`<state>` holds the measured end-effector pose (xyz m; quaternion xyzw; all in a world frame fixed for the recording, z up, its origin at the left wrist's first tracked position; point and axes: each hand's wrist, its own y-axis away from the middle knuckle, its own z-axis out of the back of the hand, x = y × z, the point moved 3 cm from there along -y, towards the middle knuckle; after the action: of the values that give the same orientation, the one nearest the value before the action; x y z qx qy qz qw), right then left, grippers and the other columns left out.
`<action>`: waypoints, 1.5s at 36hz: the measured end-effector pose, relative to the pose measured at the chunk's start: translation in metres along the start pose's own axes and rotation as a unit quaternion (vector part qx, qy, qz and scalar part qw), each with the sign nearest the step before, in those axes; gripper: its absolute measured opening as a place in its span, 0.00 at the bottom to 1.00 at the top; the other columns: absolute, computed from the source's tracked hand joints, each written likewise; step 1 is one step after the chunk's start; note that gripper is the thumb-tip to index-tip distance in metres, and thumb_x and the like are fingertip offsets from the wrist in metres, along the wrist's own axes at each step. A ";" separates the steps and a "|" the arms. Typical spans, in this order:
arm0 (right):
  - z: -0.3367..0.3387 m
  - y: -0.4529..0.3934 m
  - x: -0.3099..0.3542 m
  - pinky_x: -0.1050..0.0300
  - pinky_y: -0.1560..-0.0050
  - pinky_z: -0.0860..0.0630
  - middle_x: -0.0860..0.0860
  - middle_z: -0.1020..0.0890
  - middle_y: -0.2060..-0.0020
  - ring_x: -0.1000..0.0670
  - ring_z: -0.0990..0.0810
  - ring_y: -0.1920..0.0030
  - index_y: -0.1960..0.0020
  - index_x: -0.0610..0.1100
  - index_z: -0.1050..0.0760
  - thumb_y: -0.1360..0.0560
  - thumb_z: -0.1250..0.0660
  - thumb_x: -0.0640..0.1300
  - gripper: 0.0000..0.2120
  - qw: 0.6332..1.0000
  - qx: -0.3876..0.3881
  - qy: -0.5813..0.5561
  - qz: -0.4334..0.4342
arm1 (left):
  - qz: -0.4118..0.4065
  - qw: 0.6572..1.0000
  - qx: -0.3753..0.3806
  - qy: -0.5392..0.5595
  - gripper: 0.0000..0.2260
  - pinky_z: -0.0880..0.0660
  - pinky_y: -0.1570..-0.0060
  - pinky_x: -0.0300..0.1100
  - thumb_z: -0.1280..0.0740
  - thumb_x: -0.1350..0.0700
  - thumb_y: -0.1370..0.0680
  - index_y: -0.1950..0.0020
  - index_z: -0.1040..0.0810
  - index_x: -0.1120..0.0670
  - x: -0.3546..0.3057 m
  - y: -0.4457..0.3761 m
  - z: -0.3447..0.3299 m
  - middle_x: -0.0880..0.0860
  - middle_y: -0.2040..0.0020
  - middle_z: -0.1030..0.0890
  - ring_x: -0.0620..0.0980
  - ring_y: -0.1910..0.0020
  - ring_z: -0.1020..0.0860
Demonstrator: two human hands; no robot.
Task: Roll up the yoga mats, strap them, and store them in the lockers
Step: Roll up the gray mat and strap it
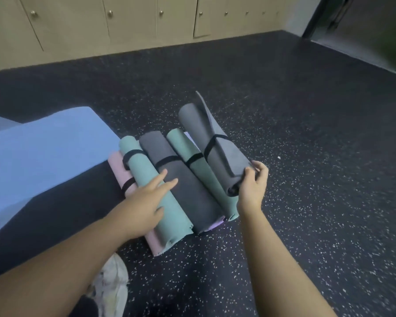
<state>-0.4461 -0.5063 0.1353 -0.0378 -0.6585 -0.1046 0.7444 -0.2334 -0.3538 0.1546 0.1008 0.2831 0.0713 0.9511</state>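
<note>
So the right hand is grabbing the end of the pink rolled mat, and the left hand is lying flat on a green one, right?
Not quite. In the head view the right hand grips the near end of the grey rolled mat on the right of the row, not the pink rolled mat, which lies untouched at the far left. The left hand does rest flat on a green rolled mat.

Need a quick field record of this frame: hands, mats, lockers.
left hand: open, flat on the left green mat
right hand: grips near end of the grey mat
rolled mats: side by side on the floor, each with a black strap
blue mat: unrolled, at left
lockers: doors shut, along far wall
</note>
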 end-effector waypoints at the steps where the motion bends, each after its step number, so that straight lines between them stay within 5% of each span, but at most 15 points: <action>1: 0.003 0.000 0.008 0.41 0.39 0.26 0.48 0.22 0.43 0.45 0.22 0.43 0.47 0.58 0.25 0.26 0.40 0.45 0.11 1.000 0.006 -0.001 0.003 | 0.003 1.000 0.005 0.006 0.32 0.28 0.41 0.45 0.42 0.61 0.22 0.23 0.48 0.38 0.000 -0.001 -0.003 0.37 0.22 0.58 0.45 0.40 0.27; 8: 0.017 -0.021 -0.005 0.48 0.36 0.28 0.60 0.22 0.44 0.52 0.25 0.39 0.47 0.57 0.20 0.26 0.45 0.39 0.20 0.987 0.130 0.092 -0.008 | 0.004 1.000 0.012 -0.009 0.31 0.25 0.45 0.47 0.41 0.59 0.21 0.23 0.47 0.37 0.011 -0.005 -0.014 0.38 0.22 0.58 0.47 0.40 0.25; 12: 0.015 -0.021 -0.003 0.64 0.39 0.33 0.55 0.26 0.38 0.57 0.30 0.38 0.34 0.46 0.24 0.24 0.47 0.33 0.24 0.958 0.198 0.208 0.014 | 0.006 1.000 0.014 -0.018 0.31 0.25 0.45 0.48 0.41 0.58 0.21 0.23 0.48 0.38 0.018 -0.005 -0.016 0.39 0.22 0.57 0.52 0.41 0.24; 15: 0.007 -0.023 0.002 0.57 0.33 0.36 0.50 0.26 0.33 0.51 0.30 0.33 0.33 0.48 0.24 0.23 0.46 0.35 0.23 0.928 0.198 0.312 0.047 | 0.010 1.000 0.017 -0.023 0.30 0.27 0.42 0.47 0.41 0.58 0.20 0.23 0.49 0.39 0.018 -0.005 -0.017 0.41 0.21 0.56 0.51 0.38 0.26; 18: -0.011 -0.022 0.011 0.52 0.44 0.28 0.46 0.22 0.45 0.44 0.25 0.43 0.43 0.44 0.25 0.24 0.41 0.50 0.15 0.899 0.198 0.389 0.050 | 0.017 0.999 0.034 -0.023 0.30 0.28 0.41 0.47 0.41 0.58 0.20 0.23 0.49 0.39 0.018 -0.002 -0.019 0.41 0.21 0.56 0.49 0.40 0.25; 21: -0.028 -0.015 0.007 0.44 0.39 0.29 0.45 0.26 0.43 0.42 0.26 0.41 0.43 0.43 0.33 0.32 0.31 0.66 0.31 0.852 0.185 0.487 0.062 | 0.022 0.998 0.047 -0.033 0.30 0.30 0.38 0.45 0.42 0.58 0.20 0.23 0.50 0.39 0.016 0.004 -0.019 0.41 0.21 0.57 0.47 0.37 0.27; 25: -0.035 -0.006 -0.014 0.38 0.31 0.39 0.44 0.37 0.28 0.39 0.39 0.27 0.28 0.43 0.45 0.37 0.26 0.68 0.50 0.770 0.146 0.610 0.117 | 0.023 0.998 0.046 -0.043 0.29 0.34 0.33 0.48 0.42 0.57 0.20 0.22 0.50 0.41 0.019 0.009 -0.018 0.42 0.21 0.57 0.48 0.29 0.33; 28: -0.033 -0.005 -0.024 0.40 0.33 0.37 0.43 0.43 0.25 0.37 0.38 0.30 0.23 0.48 0.55 0.31 0.27 0.58 0.49 0.739 0.151 0.643 0.132 | 0.024 0.998 0.045 -0.044 0.29 0.36 0.31 0.49 0.42 0.57 0.20 0.22 0.51 0.41 0.025 0.012 -0.016 0.43 0.21 0.57 0.49 0.25 0.40; 34: -0.024 -0.012 -0.009 0.42 0.39 0.34 0.44 0.37 0.30 0.37 0.32 0.35 0.22 0.49 0.53 0.28 0.30 0.51 0.43 0.752 0.130 0.627 0.157 | 0.029 0.998 0.043 -0.042 0.30 0.38 0.29 0.49 0.43 0.57 0.20 0.22 0.52 0.42 0.029 0.018 -0.013 0.44 0.21 0.57 0.49 0.23 0.44; 46: 0.004 -0.063 -0.018 0.43 0.39 0.35 0.47 0.36 0.29 0.41 0.38 0.32 0.23 0.49 0.48 0.28 0.30 0.49 0.40 0.774 0.067 0.609 0.159 | 0.021 0.994 0.059 -0.088 0.26 0.44 0.26 0.45 0.44 0.56 0.18 0.22 0.48 0.46 0.017 0.006 -0.032 0.48 0.21 0.52 0.46 0.22 0.50; 54: 0.015 -0.108 -0.043 0.42 0.37 0.38 0.46 0.34 0.30 0.41 0.39 0.31 0.23 0.49 0.47 0.27 0.31 0.51 0.38 0.777 0.063 0.619 0.098 | -0.004 0.991 0.083 -0.105 0.23 0.47 0.26 0.41 0.44 0.56 0.18 0.23 0.43 0.45 0.028 -0.015 -0.053 0.46 0.21 0.47 0.46 0.23 0.49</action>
<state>-0.4881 -0.6043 0.0862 0.0177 -0.0540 0.0097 0.9983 -0.2385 -0.3549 0.0930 0.1855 0.1868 0.0330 0.9642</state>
